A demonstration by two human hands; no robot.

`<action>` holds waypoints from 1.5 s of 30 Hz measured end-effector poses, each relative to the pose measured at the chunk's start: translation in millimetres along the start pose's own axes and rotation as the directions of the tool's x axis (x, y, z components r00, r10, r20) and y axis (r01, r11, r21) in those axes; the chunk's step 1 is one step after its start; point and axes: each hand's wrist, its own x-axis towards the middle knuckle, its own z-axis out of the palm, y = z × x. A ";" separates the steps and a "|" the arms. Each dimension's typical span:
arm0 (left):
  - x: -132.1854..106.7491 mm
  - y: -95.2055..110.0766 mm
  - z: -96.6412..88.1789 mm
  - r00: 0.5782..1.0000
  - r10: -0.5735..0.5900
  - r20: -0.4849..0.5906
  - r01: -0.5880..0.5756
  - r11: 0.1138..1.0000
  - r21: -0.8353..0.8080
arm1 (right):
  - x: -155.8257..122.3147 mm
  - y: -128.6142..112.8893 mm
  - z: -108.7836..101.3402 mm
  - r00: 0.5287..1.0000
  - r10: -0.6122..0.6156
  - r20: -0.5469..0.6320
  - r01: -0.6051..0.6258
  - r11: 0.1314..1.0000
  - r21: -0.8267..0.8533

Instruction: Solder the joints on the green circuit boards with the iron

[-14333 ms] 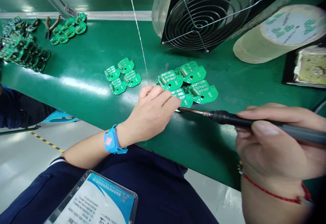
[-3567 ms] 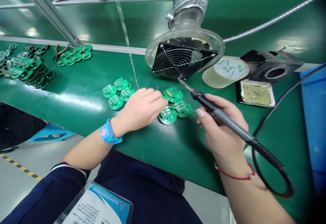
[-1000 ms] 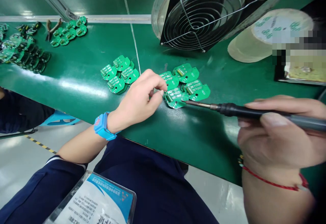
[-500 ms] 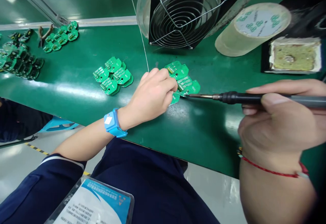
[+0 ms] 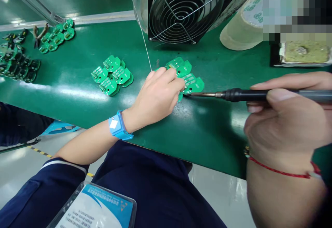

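My right hand point(image 5: 287, 117) is closed around the handle of a soldering iron point(image 5: 241, 94), whose tip points left. The tip meets the lower edge of a green circuit board point(image 5: 195, 84) in a small cluster. My left hand point(image 5: 159, 94), with a blue wrist strap point(image 5: 119, 126), is closed over the left side of that cluster. A thin solder wire point(image 5: 141, 25) hangs down from above and runs into its fingers. The fingertips and the wire's end are hidden behind the hand. Another board point(image 5: 179, 66) lies just beyond my fingers.
A second cluster of green boards point(image 5: 121, 75) lies to the left. Further left are more boards point(image 5: 57, 37), pliers point(image 5: 40, 34) and stacked boards point(image 5: 19, 63). A fan point(image 5: 178, 17) stands behind my hands. At the right are a tape roll point(image 5: 237, 34) and a sponge tray point(image 5: 306, 52).
The view has shifted slightly, so the fan and tape roll sit higher. My left hand covers a little more of the board's left side. The iron tip remains at the board's lower edge.
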 end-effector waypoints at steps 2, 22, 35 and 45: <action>0.3 1.7 0.0 1.000 0.005 0.013 -0.005 1.000 0.024 | 0.1 0.5 0.7 1.000 0.007 -0.005 -0.007 1.000 0.011; 8.4 6.7 5.5 0.999 -0.001 0.048 -0.001 0.999 0.032 | 0.2 1.1 -0.1 1.000 0.007 -0.026 -0.008 0.999 -0.044; 8.2 8.8 5.0 1.000 0.024 0.017 -0.026 0.997 0.075 | 0.0 -2.1 -0.5 0.999 0.040 -0.029 -0.042 0.996 -0.074; 8.0 11.8 7.3 0.999 0.042 0.033 -0.045 0.994 0.097 | -1.3 -4.3 1.6 0.998 0.054 -0.036 -0.057 0.993 -0.107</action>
